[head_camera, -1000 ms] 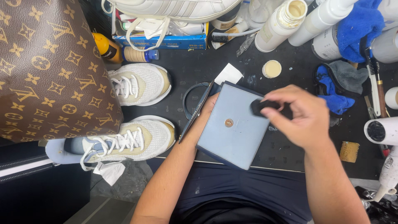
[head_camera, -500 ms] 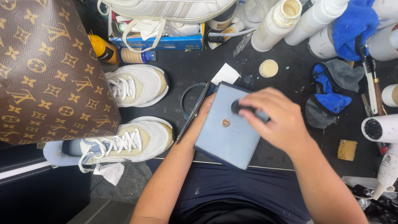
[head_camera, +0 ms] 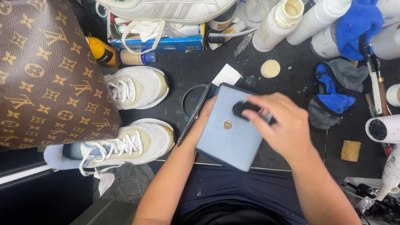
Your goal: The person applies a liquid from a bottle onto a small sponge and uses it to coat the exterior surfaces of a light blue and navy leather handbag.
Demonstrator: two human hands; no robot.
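Head view: right hand (head_camera: 287, 129), fingers pinching small dark applicator (head_camera: 243, 108) on blue-grey leather pouch (head_camera: 229, 141), mid-rub prob. Left hand (head_camera: 204, 121) under pouch's left edge, grip hidden, can't tell. Next likely needs even strokes round snap (head_camera: 227, 124). Left of fingers: 2 white sneakers (head_camera: 137, 87), 1 patterned bag (head_camera: 46, 71).

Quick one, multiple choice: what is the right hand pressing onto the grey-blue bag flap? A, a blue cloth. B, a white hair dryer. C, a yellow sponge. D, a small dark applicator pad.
D: the right hand holds a small dark applicator pad against the grey-blue bag flap, near its round snap, while the left hand steadies the bag's edge.
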